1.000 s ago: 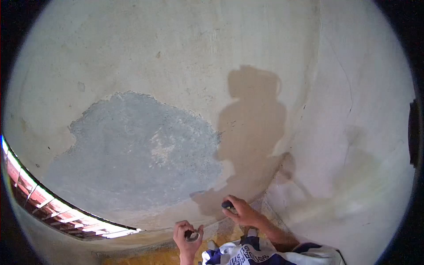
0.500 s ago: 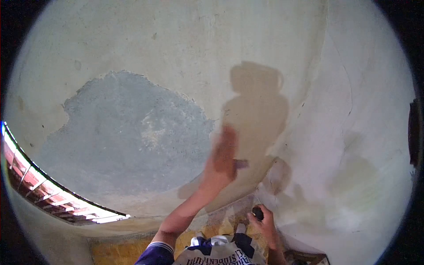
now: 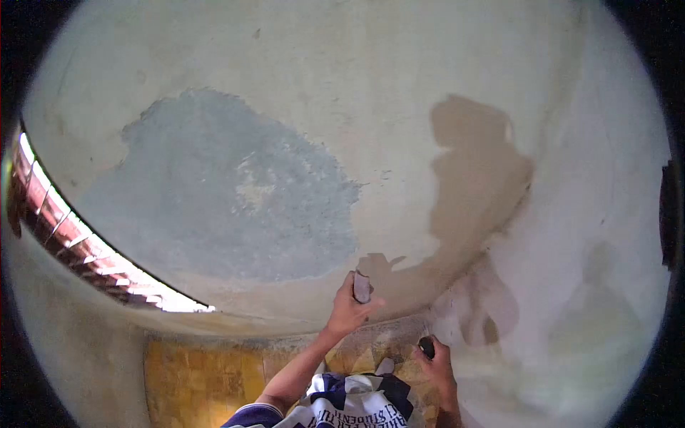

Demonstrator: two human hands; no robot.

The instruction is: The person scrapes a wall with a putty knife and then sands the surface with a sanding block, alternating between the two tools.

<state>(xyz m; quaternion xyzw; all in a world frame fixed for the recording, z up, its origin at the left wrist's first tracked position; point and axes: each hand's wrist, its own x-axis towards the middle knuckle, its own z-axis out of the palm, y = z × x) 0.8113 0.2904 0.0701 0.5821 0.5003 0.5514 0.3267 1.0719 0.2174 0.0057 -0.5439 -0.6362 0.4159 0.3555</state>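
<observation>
Item 1: small flat purplish-grey block [image 3: 362, 287], roughly rectangular, standing upright and pinched at its lower end in the left hand [image 3: 349, 312]. Its face lies against or just off the pale wall; contact cannot be confirmed. It sits just below the lower right edge of the grey bare patch. Item 2: small dark rounded object [image 3: 426, 347], gripped in the right hand [image 3: 437, 365], held low near the wall corner. Only its top shows; type cannot be determined.
</observation>
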